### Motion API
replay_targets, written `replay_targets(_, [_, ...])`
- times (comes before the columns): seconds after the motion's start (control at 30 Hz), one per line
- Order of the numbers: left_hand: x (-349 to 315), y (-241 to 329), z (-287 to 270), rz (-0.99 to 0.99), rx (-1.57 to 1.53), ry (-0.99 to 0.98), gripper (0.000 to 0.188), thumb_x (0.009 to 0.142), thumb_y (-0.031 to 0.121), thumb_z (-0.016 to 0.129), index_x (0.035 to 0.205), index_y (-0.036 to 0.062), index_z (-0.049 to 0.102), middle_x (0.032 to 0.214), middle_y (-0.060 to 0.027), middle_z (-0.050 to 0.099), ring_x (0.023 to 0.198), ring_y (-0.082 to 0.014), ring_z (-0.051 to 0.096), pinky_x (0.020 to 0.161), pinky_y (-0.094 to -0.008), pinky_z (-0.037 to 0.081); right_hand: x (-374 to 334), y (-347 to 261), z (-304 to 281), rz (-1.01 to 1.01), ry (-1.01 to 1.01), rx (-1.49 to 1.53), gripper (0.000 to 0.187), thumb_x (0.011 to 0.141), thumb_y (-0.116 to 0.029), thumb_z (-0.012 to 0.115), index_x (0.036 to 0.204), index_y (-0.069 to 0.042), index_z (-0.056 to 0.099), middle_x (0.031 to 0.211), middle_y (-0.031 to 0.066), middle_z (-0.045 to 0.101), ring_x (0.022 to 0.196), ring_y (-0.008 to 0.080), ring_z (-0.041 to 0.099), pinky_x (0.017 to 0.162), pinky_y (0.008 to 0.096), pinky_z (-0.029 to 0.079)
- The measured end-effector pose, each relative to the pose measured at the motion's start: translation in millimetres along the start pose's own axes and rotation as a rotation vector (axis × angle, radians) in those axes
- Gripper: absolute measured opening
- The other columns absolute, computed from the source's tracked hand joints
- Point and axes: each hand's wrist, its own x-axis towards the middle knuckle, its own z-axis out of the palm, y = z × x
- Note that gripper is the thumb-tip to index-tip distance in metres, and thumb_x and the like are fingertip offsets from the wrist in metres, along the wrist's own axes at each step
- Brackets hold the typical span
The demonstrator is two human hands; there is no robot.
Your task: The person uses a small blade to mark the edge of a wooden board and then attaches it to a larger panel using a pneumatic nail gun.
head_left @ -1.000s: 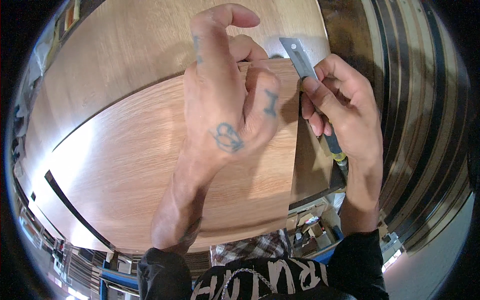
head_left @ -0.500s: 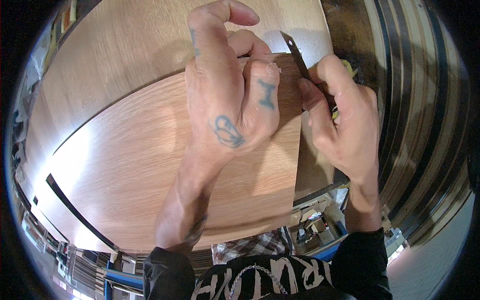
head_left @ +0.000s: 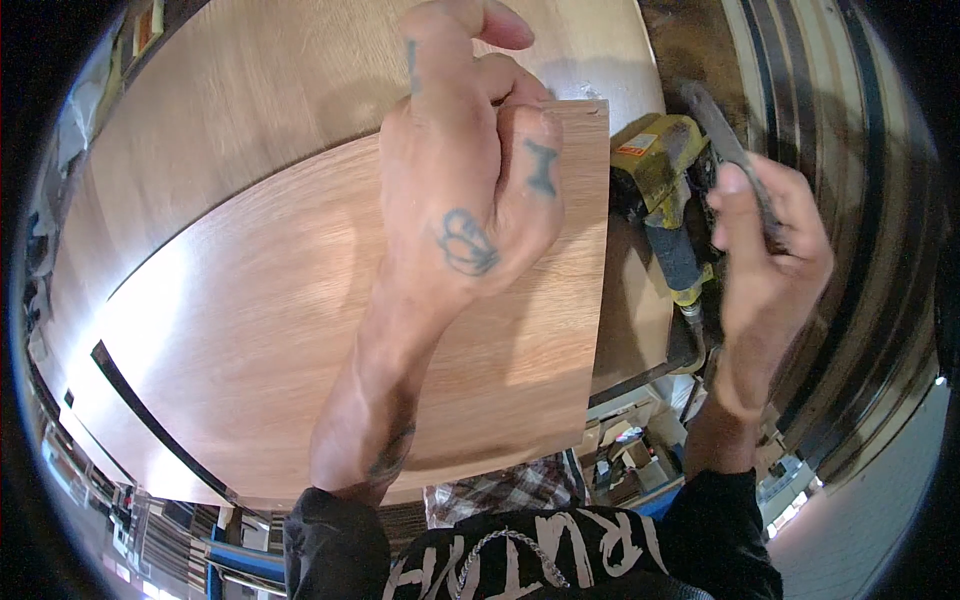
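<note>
A wood-grain panel (head_left: 300,300) lies flat in front of me. My left hand (head_left: 470,180) is at its far edge near the far right corner, thumb pressed on the face and fingers curled over the edge. The undersides of those fingers are hidden. Off the panel's right side, my right hand (head_left: 770,250) holds a thin, flat metal blade (head_left: 720,125) between thumb and fingers, its free end pointing away and to the left. The blade is slightly blurred and touches nothing but my hand.
Between the panel and my right hand lies a yellow and black air tool (head_left: 670,190) with a metal hose fitting. A larger wooden sheet (head_left: 270,80) lies beyond the panel. Long striped boards (head_left: 850,230) stand at the right. Below is an open box of small items (head_left: 635,465).
My right hand has moved right, away from the panel's far right corner, taking the blade with it and uncovering the air tool. My left hand has shifted slightly right and stays on the panel.
</note>
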Motion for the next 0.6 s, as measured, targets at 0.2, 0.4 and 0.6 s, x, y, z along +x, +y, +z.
replay_targets(0.2, [25.1, 33.9, 1.1, -0.464, 0.051, -0.244, 0.02, 0.091, 0.0, 0.056, 0.104, -0.002, 0.07, 0.088, -0.0105, 0.067, 0.072, -0.0139, 0.063, 0.064, -0.0279, 0.051, -22.5, 13.9, -60.2, 0.058, -0.033, -0.012, 0.014, 0.087, -0.015, 0.078, 0.091, -0.005, 0.069, 0.073, -0.0018, 0.062, 0.06, 0.0042, 0.052, 0.053, 0.02, 0.037])
replay_targets(0.4, [24.2, 27.4, -3.9, -0.422, 0.139, -0.289, 0.018, 0.086, 0.007, 0.068, 0.101, -0.0003, 0.073, 0.081, -0.0095, 0.068, 0.068, -0.0184, 0.065, 0.063, -0.0312, 0.051, -62.5, 15.1, -36.5, -0.048, -0.364, -0.394, 0.011, 0.083, -0.006, 0.072, 0.085, -0.005, 0.062, 0.073, 0.0083, 0.066, 0.064, 0.0203, 0.068, 0.056, 0.0338, 0.052])
replay_targets(0.6, [26.3, 30.6, -8.6, -0.496, 0.075, -0.329, 0.017, 0.093, 0.006, 0.066, 0.107, -0.0014, 0.072, 0.083, -0.0036, 0.065, 0.073, -0.0093, 0.058, 0.065, -0.0232, 0.046, -53.1, 20.0, -15.2, -0.174, -0.464, -0.257, 0.011, 0.082, -0.001, 0.074, 0.09, -0.001, 0.066, 0.079, 0.0128, 0.067, 0.068, 0.0211, 0.069, 0.059, 0.0327, 0.052])
